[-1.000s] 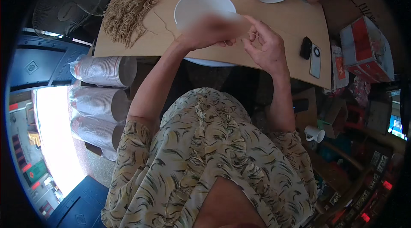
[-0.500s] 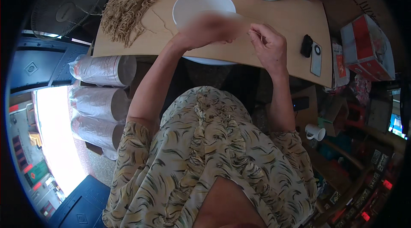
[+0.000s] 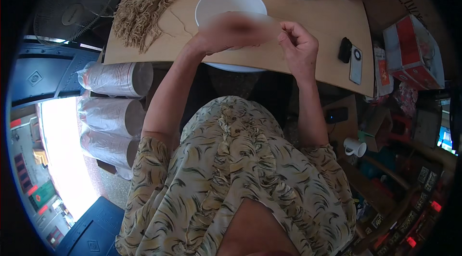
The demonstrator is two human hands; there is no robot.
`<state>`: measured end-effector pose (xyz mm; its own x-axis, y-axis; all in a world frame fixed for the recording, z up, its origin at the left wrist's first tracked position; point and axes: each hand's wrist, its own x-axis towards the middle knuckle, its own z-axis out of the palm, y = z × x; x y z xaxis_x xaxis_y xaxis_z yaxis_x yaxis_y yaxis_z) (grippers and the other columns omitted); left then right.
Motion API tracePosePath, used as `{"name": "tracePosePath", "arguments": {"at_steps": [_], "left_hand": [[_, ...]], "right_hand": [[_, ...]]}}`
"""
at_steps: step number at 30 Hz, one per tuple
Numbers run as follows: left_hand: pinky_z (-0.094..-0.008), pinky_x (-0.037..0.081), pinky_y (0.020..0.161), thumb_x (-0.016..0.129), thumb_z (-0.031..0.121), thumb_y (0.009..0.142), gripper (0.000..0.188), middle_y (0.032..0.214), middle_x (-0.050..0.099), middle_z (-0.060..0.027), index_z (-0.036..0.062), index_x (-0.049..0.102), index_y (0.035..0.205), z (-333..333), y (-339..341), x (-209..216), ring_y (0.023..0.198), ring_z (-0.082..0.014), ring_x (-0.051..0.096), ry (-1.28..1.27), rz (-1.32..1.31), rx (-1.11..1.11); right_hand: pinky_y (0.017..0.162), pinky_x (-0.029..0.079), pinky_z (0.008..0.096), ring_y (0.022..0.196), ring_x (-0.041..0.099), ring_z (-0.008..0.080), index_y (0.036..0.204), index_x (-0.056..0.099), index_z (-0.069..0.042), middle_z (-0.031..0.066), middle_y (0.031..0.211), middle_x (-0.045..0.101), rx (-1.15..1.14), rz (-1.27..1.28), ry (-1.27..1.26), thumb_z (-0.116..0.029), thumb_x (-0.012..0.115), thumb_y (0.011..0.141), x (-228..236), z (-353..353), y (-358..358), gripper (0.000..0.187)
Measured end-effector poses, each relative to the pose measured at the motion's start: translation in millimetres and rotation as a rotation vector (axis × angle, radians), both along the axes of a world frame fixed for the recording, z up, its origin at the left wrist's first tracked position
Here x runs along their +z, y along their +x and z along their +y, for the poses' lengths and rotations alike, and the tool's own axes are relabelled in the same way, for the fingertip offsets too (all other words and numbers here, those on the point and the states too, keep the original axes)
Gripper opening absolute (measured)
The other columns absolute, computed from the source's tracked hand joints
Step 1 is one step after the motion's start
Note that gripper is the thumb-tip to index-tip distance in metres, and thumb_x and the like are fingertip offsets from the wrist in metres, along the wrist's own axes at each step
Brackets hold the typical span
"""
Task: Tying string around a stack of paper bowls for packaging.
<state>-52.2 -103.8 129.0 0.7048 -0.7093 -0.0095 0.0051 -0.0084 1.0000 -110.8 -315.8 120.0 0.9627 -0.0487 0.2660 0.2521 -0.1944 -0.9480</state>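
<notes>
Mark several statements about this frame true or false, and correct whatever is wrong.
1. A tangled bundle of tan strands lies on the table, left of the round white container. True.
2. The white mug stands on the tabletop. False: it is off the table, right of the right forearm.
3. A phone and a small black object lie side by side. True.
4. The right hand covers the phone. False: it is near the left hand, which is blurred.
5. Three plastic-wrapped stacks sit left of the left forearm. True.
</notes>
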Motion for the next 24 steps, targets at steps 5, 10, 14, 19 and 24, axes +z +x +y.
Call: {"name": "tracePosePath", "arguments": {"at_steps": [5, 10, 14, 19, 24], "left_hand": [[-0.0224, 0.055, 0.075, 0.068, 0.009, 0.095, 0.018, 0.091, 0.073, -0.0044, -0.0017, 0.072, 0.109, 1.3, 2.2, -2.2, 0.082, -0.0085, 0.067, -0.015, 0.021, 0.038], [-0.0218, 0.054, 0.074, 0.069, 0.008, 0.094, 0.018, 0.091, 0.073, -0.0044, -0.0015, 0.072, 0.109, 0.4, 3.1, -3.0, 0.081, -0.0082, 0.067, 0.01, 0.019, 0.087], [-0.0208, 0.054, 0.072, 0.069, 0.009, 0.094, 0.019, 0.091, 0.073, -0.0048, -0.001, 0.072, 0.11, 3.2, 2.8, -4.5, 0.082, -0.008, 0.067, -0.066, 0.11, 0.099], [-0.0206, 0.055, 0.072, 0.069, 0.009, 0.094, 0.02, 0.092, 0.073, -0.0053, -0.0009, 0.072, 0.111, 3.3, 2.6, -4.9, 0.083, -0.0084, 0.068, -0.07, 0.085, 0.083], [-0.0205, 0.054, 0.07, 0.071, 0.005, 0.091, 0.022, 0.092, 0.072, -0.0041, -0.0002, 0.07, 0.112, -0.9, 1.3, -5.9, 0.085, -0.0083, 0.068, -0.076, -0.012, 0.085]], "right_hand": [[0.066, 0.046, 0.0194, 0.073, 0.054, 0.0024, 0.102, 0.069, 0.002, -0.0036, 0.084, 0.064, 0.012, -0.033, 0.009, -0.003, 0.066, 0.094, 3.9, 4.3, 0.0, 0.01], [0.068, 0.046, 0.0191, 0.075, 0.055, 0.0026, 0.105, 0.07, 0.001, -0.0031, 0.086, 0.065, 0.069, -0.053, -0.013, -0.002, 0.067, 0.094, 2.9, 5.3, -0.5, 0.012], [0.07, 0.048, 0.0198, 0.077, 0.057, 0.0035, 0.106, 0.07, 0.0, -0.002, 0.088, 0.067, 0.014, -0.13, 0.013, -0.003, 0.067, 0.094, 0.0, 4.8, 1.1, 0.013], [0.072, 0.049, 0.0205, 0.078, 0.058, 0.0046, 0.106, 0.07, 0.001, -0.0006, 0.09, 0.067, -0.018, -0.136, -0.028, -0.003, 0.067, 0.094, -1.2, 5.8, 1.6, 0.012], [0.071, 0.049, 0.0203, 0.078, 0.058, 0.0043, 0.105, 0.07, 0.001, -0.0008, 0.089, 0.067, 0.01, -0.116, 0.043, -0.002, 0.066, 0.095, 0.5, 10.1, 2.3, 0.011]]}}
